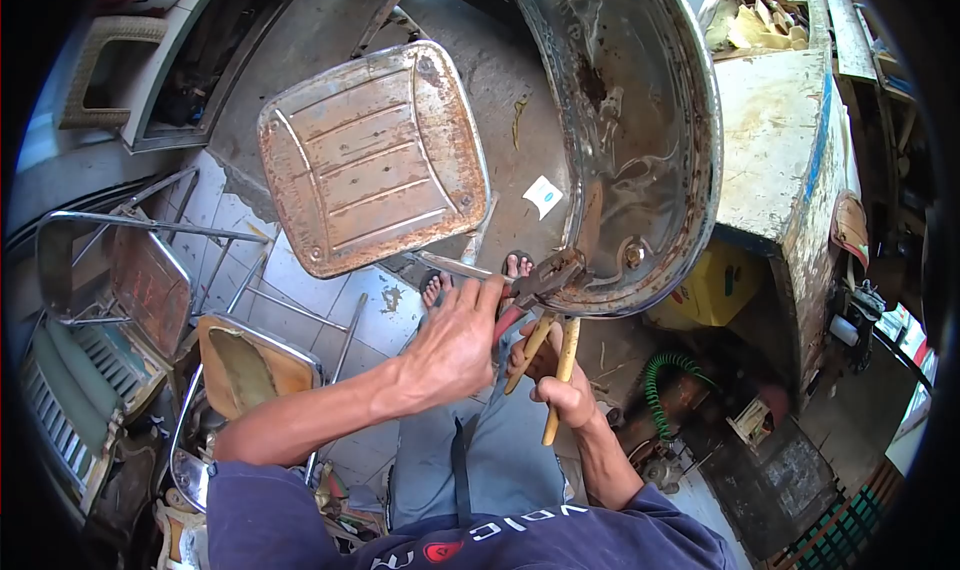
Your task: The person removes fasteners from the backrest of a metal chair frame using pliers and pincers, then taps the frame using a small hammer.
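Observation:
My left hand (452,345) is closed around red-handled pliers (548,278). Their worn metal jaws rest at the lower rim of a rusty, curved metal chair part (690,210). Just to the right, my right hand (565,395) grips yellow-handled pliers (562,365), with the two handles spread apart; their head is hard to make out near the same rim. A rusty ribbed metal panel (365,160) on a chair frame stands beyond my left hand, left of the curved part.
Metal-framed chairs (150,270) and a chair with a torn pad (250,365) stand at left. A worn white workbench (765,140) is at right, with a yellow box (715,285) under it. A green coiled hose (655,385) lies on the floor.

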`<state>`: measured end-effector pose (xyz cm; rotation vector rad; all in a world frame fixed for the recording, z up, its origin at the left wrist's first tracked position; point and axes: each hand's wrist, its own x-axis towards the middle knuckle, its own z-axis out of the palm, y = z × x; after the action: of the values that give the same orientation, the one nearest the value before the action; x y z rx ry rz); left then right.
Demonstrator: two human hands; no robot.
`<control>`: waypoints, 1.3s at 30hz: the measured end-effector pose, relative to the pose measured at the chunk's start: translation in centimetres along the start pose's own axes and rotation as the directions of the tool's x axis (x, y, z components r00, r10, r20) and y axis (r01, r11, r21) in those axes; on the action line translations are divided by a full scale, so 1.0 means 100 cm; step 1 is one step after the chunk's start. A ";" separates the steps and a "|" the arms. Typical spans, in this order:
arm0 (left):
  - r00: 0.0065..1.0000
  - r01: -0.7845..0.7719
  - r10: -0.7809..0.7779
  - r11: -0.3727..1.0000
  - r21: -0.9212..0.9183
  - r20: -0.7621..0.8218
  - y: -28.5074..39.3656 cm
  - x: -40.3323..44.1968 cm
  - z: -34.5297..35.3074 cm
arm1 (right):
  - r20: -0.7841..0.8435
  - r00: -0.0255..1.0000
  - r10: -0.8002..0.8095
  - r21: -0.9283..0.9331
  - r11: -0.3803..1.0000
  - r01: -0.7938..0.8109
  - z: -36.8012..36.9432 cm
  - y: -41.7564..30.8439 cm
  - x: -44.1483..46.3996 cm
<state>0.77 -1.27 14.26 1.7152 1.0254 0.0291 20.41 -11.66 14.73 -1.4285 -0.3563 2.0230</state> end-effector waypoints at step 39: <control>0.862 0.486 -0.464 0.871 -0.071 0.205 0.071 -0.006 -0.005 | 0.076 0.884 -0.461 -0.387 0.803 0.453 -0.025 0.059 0.060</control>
<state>4.47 -1.54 20.40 1.2880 1.2571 -0.3731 19.47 -12.76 6.10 -1.4163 -1.0481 1.5871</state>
